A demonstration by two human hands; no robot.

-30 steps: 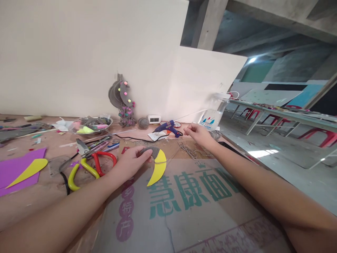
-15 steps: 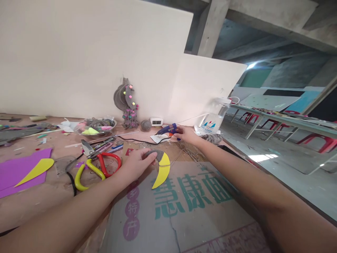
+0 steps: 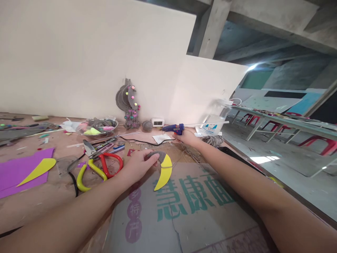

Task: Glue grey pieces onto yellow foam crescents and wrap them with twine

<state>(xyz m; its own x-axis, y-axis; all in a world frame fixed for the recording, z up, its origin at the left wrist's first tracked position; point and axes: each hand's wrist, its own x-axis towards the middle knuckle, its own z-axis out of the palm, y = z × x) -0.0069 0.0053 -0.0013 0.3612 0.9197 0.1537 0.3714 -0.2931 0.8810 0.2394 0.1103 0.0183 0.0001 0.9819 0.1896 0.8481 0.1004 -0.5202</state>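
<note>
My left hand [image 3: 142, 163] pinches a yellow crescent [image 3: 165, 172] by its upper end, which is wrapped in grey yarn [image 3: 158, 156]. A loose strand of the yarn crosses the yellow part. Farther back, my right hand [image 3: 185, 136] is closed round the handle of a blue hot glue gun [image 3: 176, 129]. The gun's nozzle points left, above a white paper [image 3: 160, 138], and a long glue stick [image 3: 210, 123] juts out behind it. Printed cardboard [image 3: 200, 225] lies beneath the crescent.
Scissors with red and yellow handles [image 3: 91, 179] lie left of my left hand. Behind are a bowl of craft bits [image 3: 98, 127], a yarn ball [image 3: 147, 125], a small white clock [image 3: 158, 122] and a plastic jug [image 3: 213, 123]. Purple sheets [image 3: 23, 175] lie at far left.
My right hand has lifted the glue gun slightly off the white paper and turned it, so the glue stick now points level to the right. The crescent stays in my left hand.
</note>
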